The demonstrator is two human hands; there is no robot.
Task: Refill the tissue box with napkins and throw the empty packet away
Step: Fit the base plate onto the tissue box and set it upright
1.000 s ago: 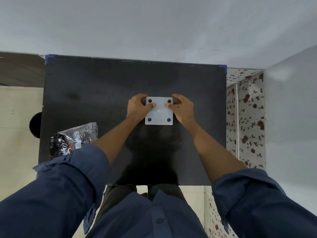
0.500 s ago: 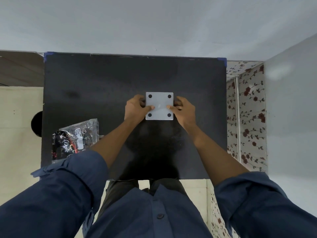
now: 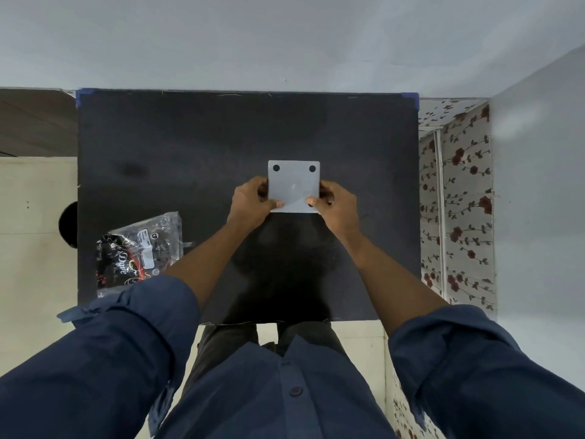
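Note:
A square white tissue box [image 3: 293, 185] with black round dots at its corners shows its flat face upward near the middle of the black table [image 3: 190, 147]. My left hand [image 3: 251, 202] grips its left side, thumb on the near edge. My right hand [image 3: 337, 205] grips its right side, thumb over the near right corner. A crumpled clear and black napkin packet [image 3: 139, 248] with red print lies at the table's near left, apart from both hands. Whether napkins are inside the box cannot be seen.
The table stands against a pale wall [image 3: 285, 42]. A floral curtain or cloth [image 3: 456, 201] hangs to the right of it. A round black object [image 3: 69, 224] sits on the cream floor by the table's left edge.
Both hands have slid toward the near edge of the box, so its two far dots now show. The packet has not moved on the table.

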